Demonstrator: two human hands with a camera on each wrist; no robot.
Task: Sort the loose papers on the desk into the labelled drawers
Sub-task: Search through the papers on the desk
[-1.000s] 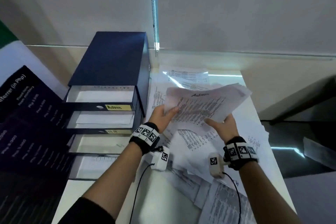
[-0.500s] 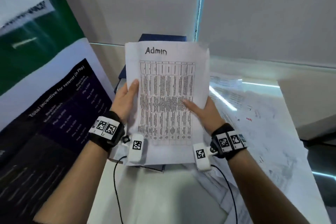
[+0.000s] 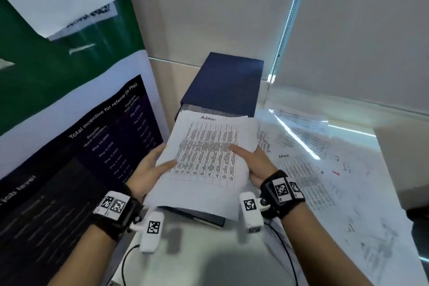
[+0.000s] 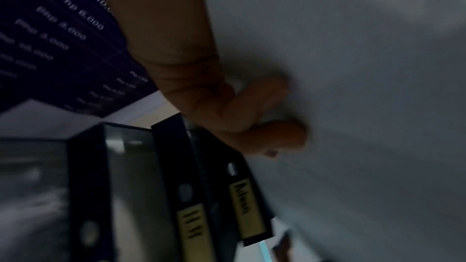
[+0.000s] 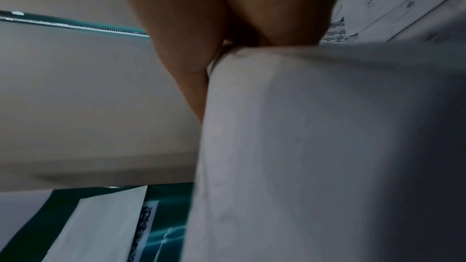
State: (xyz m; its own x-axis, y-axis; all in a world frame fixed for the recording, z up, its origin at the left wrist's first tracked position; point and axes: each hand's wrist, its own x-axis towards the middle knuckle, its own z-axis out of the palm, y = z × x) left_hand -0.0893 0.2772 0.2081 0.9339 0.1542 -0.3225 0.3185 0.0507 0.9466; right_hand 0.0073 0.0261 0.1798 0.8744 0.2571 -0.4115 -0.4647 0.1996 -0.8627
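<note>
A stack of white printed sheets headed "Admin" (image 3: 209, 158) lies tilted over the front of the navy drawer unit (image 3: 222, 81), its far edge at the top drawer's opening. My left hand (image 3: 160, 162) grips its left edge, thumb on top, and the fingers (image 4: 264, 127) curl under the sheets. My right hand (image 3: 246, 160) grips the right edge the same way, thumb on the print. In the left wrist view the yellow "Admin" label (image 4: 246, 206) and the "HR" label (image 4: 191, 224) show on drawer fronts just below the paper (image 4: 353, 107). The stack hides the drawer fronts from the head view.
Several loose printed papers (image 3: 306, 169) cover the white desk (image 3: 204, 267) to the right, one also headed "Admin". A tall dark and green poster (image 3: 69, 146) stands close on the left of the drawers. A blind's bead chain (image 3: 285, 23) hangs behind.
The Admin sheets have come down from upright before me to a flatter tilt over the drawer fronts, with both hands still on their edges. A second ago they were over the desk papers.
</note>
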